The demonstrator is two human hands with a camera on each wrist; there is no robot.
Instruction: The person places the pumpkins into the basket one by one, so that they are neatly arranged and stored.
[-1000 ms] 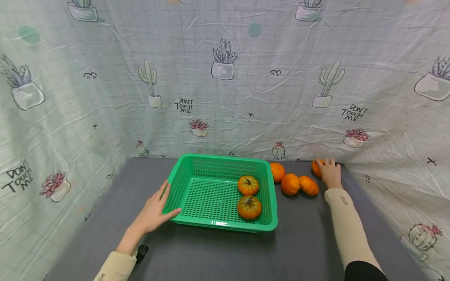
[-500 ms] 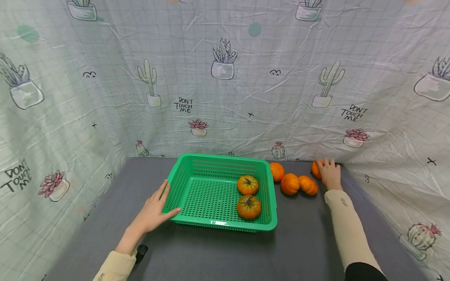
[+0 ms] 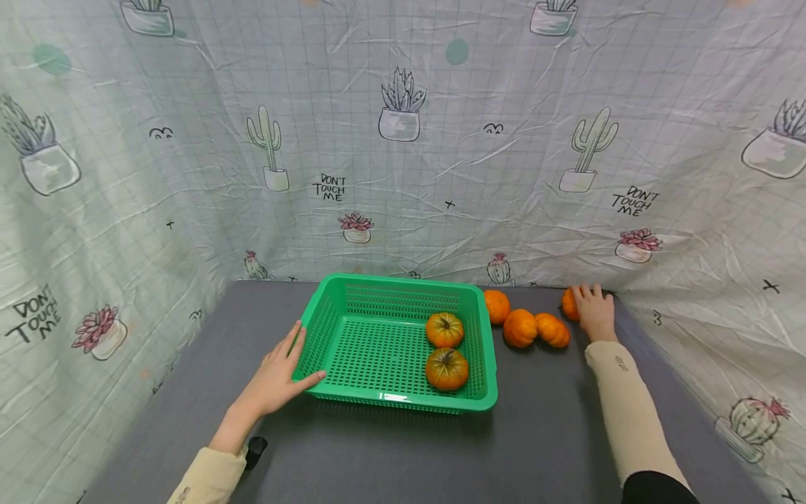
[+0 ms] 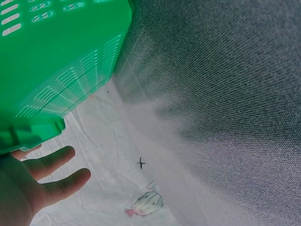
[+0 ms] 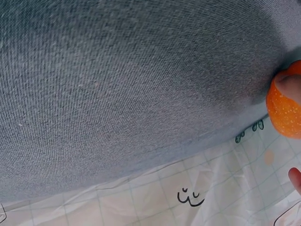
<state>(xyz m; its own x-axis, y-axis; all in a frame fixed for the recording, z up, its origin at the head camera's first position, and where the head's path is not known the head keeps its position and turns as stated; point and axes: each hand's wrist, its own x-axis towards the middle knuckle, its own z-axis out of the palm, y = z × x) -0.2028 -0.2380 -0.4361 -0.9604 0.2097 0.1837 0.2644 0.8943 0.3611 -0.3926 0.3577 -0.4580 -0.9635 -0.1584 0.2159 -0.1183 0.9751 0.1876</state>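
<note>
A green plastic basket (image 3: 397,402) stands mid-table with two orange-green mini pumpkins inside, one (image 3: 444,330) behind the other (image 3: 447,369). Spread over its left rim is my left hand (image 3: 271,374), fingers straight, thumb at the near corner. The left wrist view shows the extended fingers (image 4: 66,188) beside the basket's rim. At the far right my right hand (image 3: 594,315) grips an orange mini pumpkin (image 3: 569,306), partly hidden by the hand. In the right wrist view the thumb (image 5: 289,87) presses on this pumpkin, which is cut off by the frame edge.
Three more orange mini pumpkins lie right of the basket: one at the back (image 3: 497,307), one in the middle (image 3: 520,329) and one farther right (image 3: 553,330). A grey cloth (image 3: 390,455) covers the table. Cactus-printed curtains (image 3: 441,175) hang behind and at both sides.
My right hand and the pumpkin under it have shifted slightly to the right in the last half second. The left hand and the basket have stayed put.
</note>
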